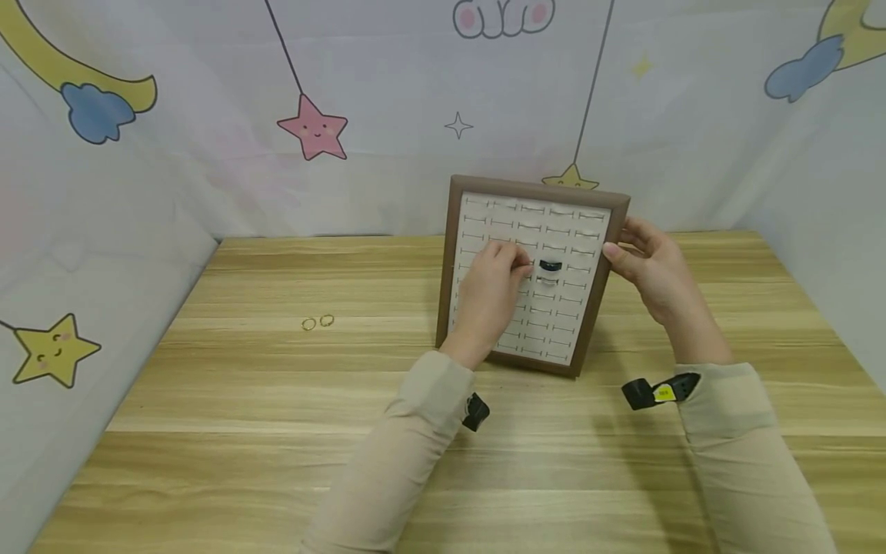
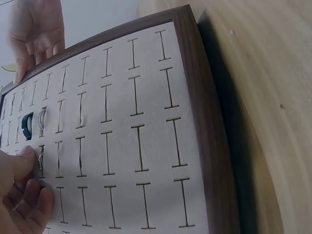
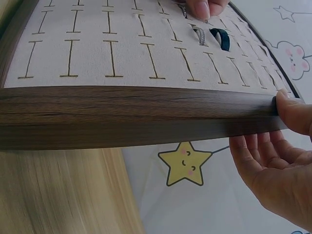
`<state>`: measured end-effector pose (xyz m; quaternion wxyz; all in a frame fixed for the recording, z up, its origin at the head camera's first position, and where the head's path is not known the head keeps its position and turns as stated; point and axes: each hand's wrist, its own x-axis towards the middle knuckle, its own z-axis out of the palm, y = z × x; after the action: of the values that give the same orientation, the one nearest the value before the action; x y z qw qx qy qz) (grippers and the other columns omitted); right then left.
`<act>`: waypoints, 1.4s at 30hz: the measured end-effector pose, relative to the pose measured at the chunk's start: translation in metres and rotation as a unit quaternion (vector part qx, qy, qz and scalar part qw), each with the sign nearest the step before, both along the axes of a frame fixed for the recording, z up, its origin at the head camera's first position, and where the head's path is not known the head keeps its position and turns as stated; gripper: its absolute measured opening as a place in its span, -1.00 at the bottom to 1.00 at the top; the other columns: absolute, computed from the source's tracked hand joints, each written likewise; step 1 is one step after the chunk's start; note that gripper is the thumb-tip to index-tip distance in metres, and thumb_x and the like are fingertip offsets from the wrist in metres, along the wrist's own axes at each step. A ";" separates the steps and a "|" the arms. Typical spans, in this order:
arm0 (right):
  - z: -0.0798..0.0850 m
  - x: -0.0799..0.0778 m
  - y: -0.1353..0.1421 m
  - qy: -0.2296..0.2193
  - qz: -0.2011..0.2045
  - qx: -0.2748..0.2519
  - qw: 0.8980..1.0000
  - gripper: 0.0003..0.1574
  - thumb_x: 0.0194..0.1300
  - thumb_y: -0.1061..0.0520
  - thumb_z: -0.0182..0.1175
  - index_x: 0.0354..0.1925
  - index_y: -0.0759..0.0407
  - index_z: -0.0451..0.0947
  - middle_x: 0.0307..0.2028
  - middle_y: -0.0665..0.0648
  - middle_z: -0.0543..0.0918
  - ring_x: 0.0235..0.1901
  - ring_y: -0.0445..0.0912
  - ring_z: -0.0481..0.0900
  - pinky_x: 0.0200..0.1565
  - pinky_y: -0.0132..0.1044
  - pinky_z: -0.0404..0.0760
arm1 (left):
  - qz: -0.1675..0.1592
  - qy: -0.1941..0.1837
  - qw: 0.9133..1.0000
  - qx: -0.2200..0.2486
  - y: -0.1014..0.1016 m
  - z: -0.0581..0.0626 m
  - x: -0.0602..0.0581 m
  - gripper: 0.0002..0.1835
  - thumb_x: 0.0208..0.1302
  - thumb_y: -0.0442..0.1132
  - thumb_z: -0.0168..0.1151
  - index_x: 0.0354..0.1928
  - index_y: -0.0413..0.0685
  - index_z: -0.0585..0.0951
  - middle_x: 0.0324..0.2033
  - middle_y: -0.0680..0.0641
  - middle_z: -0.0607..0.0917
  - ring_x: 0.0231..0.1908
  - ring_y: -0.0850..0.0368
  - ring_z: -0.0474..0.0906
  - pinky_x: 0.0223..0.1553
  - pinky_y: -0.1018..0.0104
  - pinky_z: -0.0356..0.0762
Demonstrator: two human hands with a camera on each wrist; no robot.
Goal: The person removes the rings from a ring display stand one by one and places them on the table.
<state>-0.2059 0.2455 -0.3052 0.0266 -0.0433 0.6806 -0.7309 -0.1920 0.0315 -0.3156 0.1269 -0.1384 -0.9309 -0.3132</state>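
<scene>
A framed ring display board (image 1: 512,312) with a pale slotted face and brown wooden frame stands tilted back on the table. My right hand (image 1: 657,269) grips its right edge, thumb on the front and fingers behind. In front of the slots, my left hand (image 1: 490,288) pinches a small silver ring, mostly hidden by the fingertips, against the face. Close to those fingertips, a black ring (image 2: 27,126) and a silver textured ring (image 2: 42,121) sit in slots. Another silver ring (image 2: 41,157) shows in a slot beside the left thumb.
Two thin gold-coloured rings (image 1: 318,322) lie on the wooden table (image 1: 228,400), left of the board. Behind the table hangs a white cloth (image 1: 388,185) printed with stars, moons and clouds. Black wrist straps are on both sleeves.
</scene>
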 end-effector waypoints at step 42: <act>0.000 -0.001 0.001 -0.015 -0.004 -0.004 1.000 -0.02 0.30 0.20 0.18 0.45 0.40 -0.14 -0.06 -0.08 0.41 -0.13 -0.33 0.51 -0.09 -0.64 0.56 | 0.083 -0.101 0.975 0.179 -0.121 -0.009 0.002 -0.61 0.27 -0.20 0.25 0.14 -0.09 0.55 0.03 -0.13 0.62 -0.07 -0.02 0.57 -0.07 0.17 0.60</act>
<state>-0.2067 0.2466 -0.3055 0.0336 -0.0297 0.6772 -0.7344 -0.1902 -0.0893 -0.3248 0.0808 -0.0040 -0.8759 -0.4756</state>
